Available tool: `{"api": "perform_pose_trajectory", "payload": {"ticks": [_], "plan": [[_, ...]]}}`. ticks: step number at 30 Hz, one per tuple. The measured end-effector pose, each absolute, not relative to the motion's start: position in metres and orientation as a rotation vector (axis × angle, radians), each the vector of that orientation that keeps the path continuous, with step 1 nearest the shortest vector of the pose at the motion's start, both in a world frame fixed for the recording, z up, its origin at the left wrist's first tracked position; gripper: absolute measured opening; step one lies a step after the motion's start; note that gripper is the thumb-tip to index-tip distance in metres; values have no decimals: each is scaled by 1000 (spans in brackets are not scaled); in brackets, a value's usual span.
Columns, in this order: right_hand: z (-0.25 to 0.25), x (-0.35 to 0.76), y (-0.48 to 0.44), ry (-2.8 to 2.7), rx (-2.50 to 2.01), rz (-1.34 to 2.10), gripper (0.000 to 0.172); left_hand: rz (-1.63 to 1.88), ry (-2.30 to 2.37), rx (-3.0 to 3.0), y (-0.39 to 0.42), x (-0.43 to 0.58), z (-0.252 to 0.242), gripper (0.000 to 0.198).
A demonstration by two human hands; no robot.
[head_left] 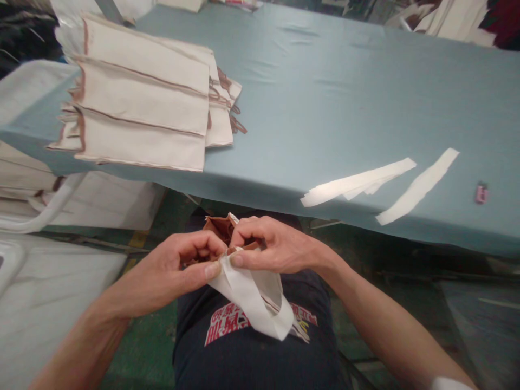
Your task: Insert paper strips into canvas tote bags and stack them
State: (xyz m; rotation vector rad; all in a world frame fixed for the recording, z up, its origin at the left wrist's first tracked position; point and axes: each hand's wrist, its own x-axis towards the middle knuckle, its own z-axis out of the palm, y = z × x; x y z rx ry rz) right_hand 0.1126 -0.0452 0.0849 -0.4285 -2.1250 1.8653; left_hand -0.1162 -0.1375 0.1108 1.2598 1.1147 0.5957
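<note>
Cream cloth piece with brown lining (pixel 271 281): gathered edge partly hidden by the bare left hand (pixel 190 260) and bare right hand (pixel 276 244) — exact meeting of fingertips and cloth obscured. Dark navy garment with red printed lettering (pixel 252 360): print partly covered by a broad white fabric loop (pixel 260 311), lower end cut off. Small pink object (pixel 481 193), too blurred to identify; dark red cloth (pixel 504 24), cut off at upper right.

A blue-green table (pixel 325 108) bears cream fabric pieces (pixel 142 103), white strips (pixel 418 187) and a pink object (pixel 481 193).
</note>
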Motion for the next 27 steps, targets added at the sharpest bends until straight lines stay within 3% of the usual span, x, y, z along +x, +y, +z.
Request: {"api": "perform_pose_trajectory", "payload": {"ticks": [6, 14, 21, 24, 27], "plan": [[87, 109, -51, -2335, -479, 1544, 15, 550, 1337, 1505, -141, -105, 123, 19], [106, 114, -56, -2612, -622, 1306, 25, 632, 1370, 1856, -150, -98, 114, 17], [109, 115, -62, -2542, -650, 1184, 14, 776, 1391, 2368, -162, -92, 115, 17], [104, 113, -65, -2392, -652, 1224, 12, 810, 1382, 2462, -164, -94, 112, 19], [101, 113, -69, -2206, -715, 1470, 10, 858, 1323, 2499, -169, -101, 100, 34]]}}
